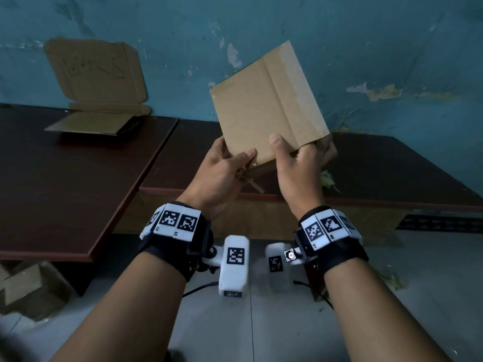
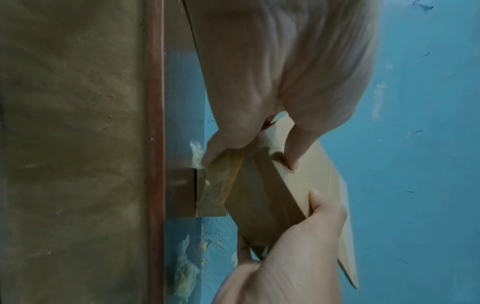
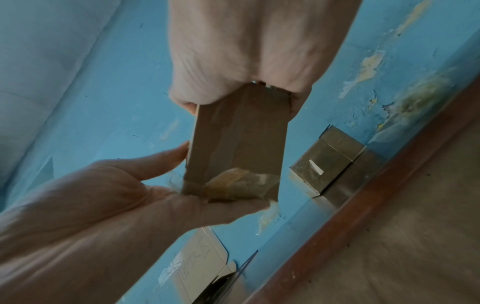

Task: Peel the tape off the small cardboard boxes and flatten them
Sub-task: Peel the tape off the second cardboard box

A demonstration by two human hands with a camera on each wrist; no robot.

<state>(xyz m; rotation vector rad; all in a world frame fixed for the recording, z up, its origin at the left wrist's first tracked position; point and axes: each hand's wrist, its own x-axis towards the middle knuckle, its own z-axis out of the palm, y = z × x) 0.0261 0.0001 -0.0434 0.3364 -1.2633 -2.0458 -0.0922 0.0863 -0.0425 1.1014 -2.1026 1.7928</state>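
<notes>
Hands (image 1: 300, 168) hold box (image 1: 266, 100); flattened cardboard (image 1: 99, 74) behind.

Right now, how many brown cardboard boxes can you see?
3: a small brown cardboard box held in both hands, an opened box against the wall, another under the table. More may be hidden.

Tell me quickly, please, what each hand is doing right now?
Left hand: closed on the near corner of the cardboard box, at the crumpled tape.
Right hand: gripping the box's near right corner.
</notes>
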